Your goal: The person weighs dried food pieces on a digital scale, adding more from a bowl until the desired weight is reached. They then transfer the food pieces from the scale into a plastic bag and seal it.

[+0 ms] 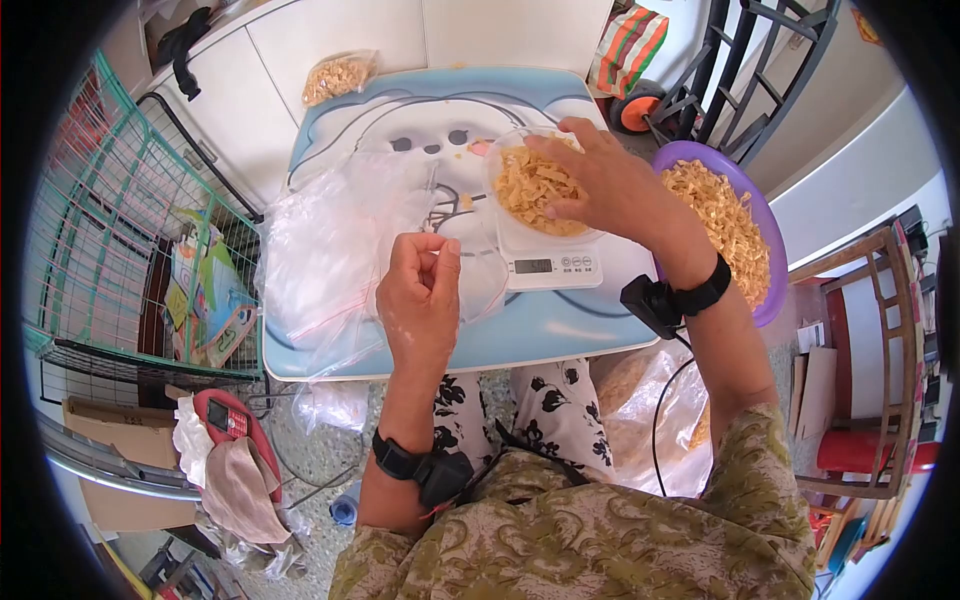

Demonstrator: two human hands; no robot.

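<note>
My right hand (pixel 605 185) reaches over a clear bowl (pixel 497 212) of pale yellow dried flakes (pixel 540 185), its fingers apart at the bowl's far and right side. Beneath the bowl is a white digital kitchen scale (pixel 535 280) with a lit display whose reading is too small to make out. My left hand (pixel 420 300) is closed in front of the scale's left side, thumb against curled fingers; what it pinches, if anything, is hidden. Beside and behind it, clear plastic zip bags (pixel 330 250) lie on the table (pixel 590 325).
A purple basin (pixel 768 225) full of flakes stands at the table's right. A filled bag (pixel 340 77) sits at the back left corner. Large clear bags (pixel 650 410) are by my right leg. A wire cage (pixel 130 230) stands left. A black cable (pixel 657 430) hangs from my right wrist.
</note>
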